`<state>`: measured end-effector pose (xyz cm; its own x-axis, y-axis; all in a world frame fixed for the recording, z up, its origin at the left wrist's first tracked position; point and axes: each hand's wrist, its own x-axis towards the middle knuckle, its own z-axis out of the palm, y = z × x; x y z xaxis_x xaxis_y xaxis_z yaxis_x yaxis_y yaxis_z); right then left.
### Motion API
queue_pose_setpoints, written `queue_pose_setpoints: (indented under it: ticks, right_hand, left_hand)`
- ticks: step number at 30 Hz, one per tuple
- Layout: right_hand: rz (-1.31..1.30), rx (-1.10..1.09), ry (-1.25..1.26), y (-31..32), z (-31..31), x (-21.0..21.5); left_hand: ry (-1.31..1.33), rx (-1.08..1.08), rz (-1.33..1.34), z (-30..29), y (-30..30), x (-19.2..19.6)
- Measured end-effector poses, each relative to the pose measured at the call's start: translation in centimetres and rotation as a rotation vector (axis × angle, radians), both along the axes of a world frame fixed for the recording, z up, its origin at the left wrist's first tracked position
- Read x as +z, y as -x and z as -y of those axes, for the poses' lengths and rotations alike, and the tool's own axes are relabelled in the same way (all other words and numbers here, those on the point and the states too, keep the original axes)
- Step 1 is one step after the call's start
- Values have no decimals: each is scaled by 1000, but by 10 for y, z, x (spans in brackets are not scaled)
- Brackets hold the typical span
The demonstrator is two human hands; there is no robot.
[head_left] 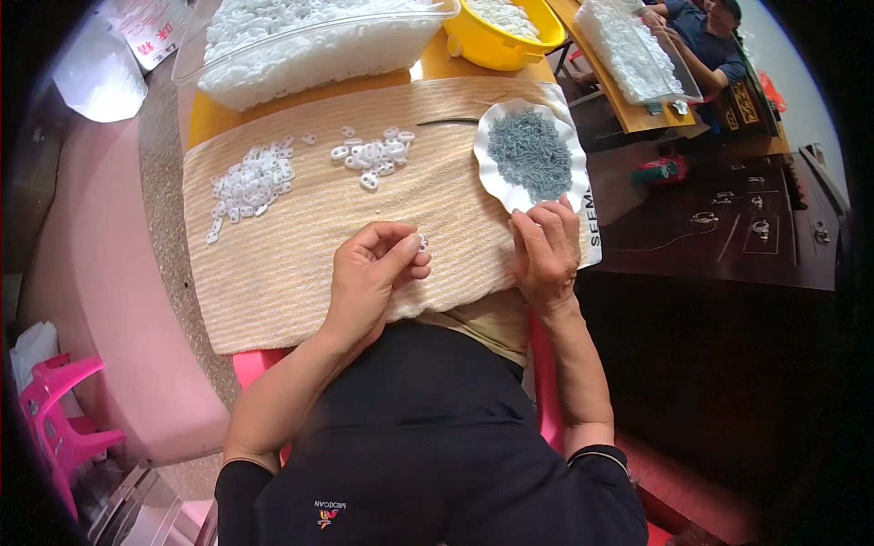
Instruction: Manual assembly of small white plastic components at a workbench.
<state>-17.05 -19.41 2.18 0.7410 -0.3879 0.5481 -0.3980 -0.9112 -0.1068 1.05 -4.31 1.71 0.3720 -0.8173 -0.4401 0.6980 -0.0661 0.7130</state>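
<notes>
My left hand (375, 273) is above the striped cloth, thumb and bent fingers closed in a pinch on a small white plastic piece (422, 243). My right hand (546, 253) is at the near rim of a white scalloped plate (490, 171), fingers stretched forward and slightly apart; nothing shows in them. Small grey screw-like pieces (530, 155) fill the plate in a heap. On the cloth, to the left, lie a larger pile of white two-holed plastic pieces (255, 179) and a smaller pile of the same (375, 156).
A clear bin (319, 56) of white pieces stands at the table's back, beside a yellow basin (496, 53). A thin dark rod (448, 121) lies left of the plate. A person (706, 45) sits at another table, back right. A pink stool (68, 419) stands at left.
</notes>
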Motion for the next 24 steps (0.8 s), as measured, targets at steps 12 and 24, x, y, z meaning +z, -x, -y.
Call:
queue_pose_setpoints:
  ticks: [12,24]
  right_hand:
    - [408,60,-1582,-39,-43,6]
    - [379,166,-1581,-52,-47,-2]
  left_hand:
    - [14,-46,-94,-2,-3,0]
    - [32,-65,-128,-3,-6,-3]
